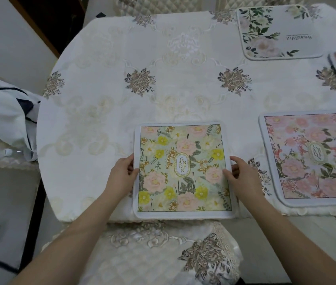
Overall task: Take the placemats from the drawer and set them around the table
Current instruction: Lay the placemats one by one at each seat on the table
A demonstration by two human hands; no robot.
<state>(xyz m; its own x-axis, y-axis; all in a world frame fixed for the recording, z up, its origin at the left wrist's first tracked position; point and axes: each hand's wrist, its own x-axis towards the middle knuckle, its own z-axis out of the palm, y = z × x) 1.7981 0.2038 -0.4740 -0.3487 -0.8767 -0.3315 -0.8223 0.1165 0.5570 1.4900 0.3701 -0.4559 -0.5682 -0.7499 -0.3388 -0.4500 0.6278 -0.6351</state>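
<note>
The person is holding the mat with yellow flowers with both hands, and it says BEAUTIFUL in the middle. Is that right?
Not quite. Both the left hand and the right hand do hold the mat with yellow flowers, but the head view shows the word in its middle is GARDEN. The word Beautiful is on the white mat with green leaves at the far side of the table.

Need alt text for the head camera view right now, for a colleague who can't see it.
Both hands, left hand and right hand, hold a yellow-and-pink floral placemat flat at the table's near edge. Three more placemats lie to the right.
</note>
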